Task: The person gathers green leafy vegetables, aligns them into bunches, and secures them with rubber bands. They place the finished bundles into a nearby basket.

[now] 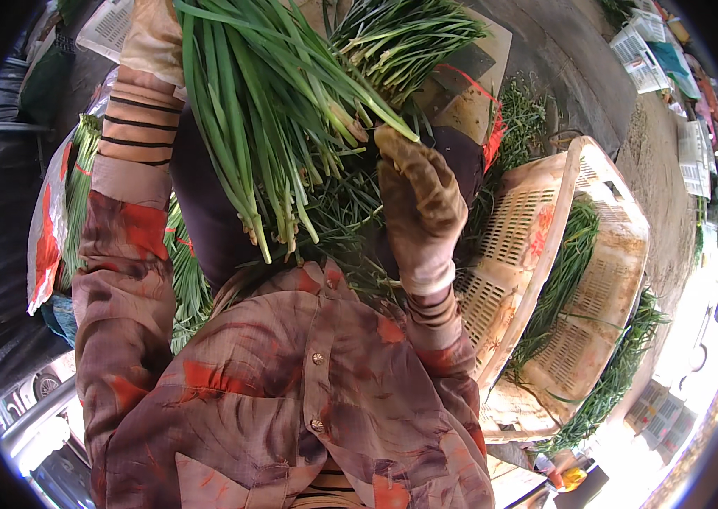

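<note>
A loose bunch of long green leafy stalks, like garlic chives [238, 108], spreads across the upper middle, its pale cut ends pointing down and right. My left hand [154, 38], in a soiled light glove, is at the bunch's upper left; its fingers are cut off by the frame's top or hidden by the leaves. My right hand [421, 184], in a brown-stained glove, has its fingers bent close together at the tip of one stalk; whether it pinches that stalk cannot be told. A second pile of stalks [403, 48] lies on a board beyond.
A dirty white plastic basket [518, 216] with greens inside stands tilted at the right. Loose trimmings [352, 203] lie over the lap and ground. Bundles tied with red bands [82, 184] stand at the left. A red strap [492, 133] hangs by the board [492, 57].
</note>
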`<state>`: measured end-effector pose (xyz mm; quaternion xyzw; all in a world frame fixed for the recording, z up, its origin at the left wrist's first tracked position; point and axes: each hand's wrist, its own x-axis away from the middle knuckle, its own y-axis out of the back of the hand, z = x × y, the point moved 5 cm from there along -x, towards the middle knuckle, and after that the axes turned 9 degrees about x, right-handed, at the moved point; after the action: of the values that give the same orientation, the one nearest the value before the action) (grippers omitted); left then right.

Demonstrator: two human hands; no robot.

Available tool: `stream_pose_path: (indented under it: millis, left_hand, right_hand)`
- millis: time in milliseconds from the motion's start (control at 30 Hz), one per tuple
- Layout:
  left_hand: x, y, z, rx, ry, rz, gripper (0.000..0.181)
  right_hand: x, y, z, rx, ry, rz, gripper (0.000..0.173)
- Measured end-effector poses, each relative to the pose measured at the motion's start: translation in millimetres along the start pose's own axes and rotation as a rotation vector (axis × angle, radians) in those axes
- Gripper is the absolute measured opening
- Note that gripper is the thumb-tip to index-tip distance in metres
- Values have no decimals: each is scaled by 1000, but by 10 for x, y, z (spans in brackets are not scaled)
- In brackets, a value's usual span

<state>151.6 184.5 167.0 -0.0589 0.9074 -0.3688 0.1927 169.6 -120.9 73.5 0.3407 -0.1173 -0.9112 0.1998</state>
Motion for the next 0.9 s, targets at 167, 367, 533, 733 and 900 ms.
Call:
stream_pose_path:
  millis: [167, 367, 533, 733, 900]
  left_hand:
    - [7, -55, 155, 38, 24, -43, 16]
    - [34, 49, 164, 88, 69, 23, 18]
    - [42, 18, 231, 79, 65, -36, 20]
    - [77, -65, 302, -18, 52, -116, 18]
    - [113, -42, 402, -33, 35, -193, 17]
  right_hand:
    - [0, -130, -102, -3, 41, -11, 30]
    - [1, -73, -24, -108, -85, 179, 36]
    - [-3, -38, -18, -111, -32, 175, 37]
    - [16, -91, -64, -55, 15, 164, 29]
    - [39, -100, -72, -134, -130, 220, 19]
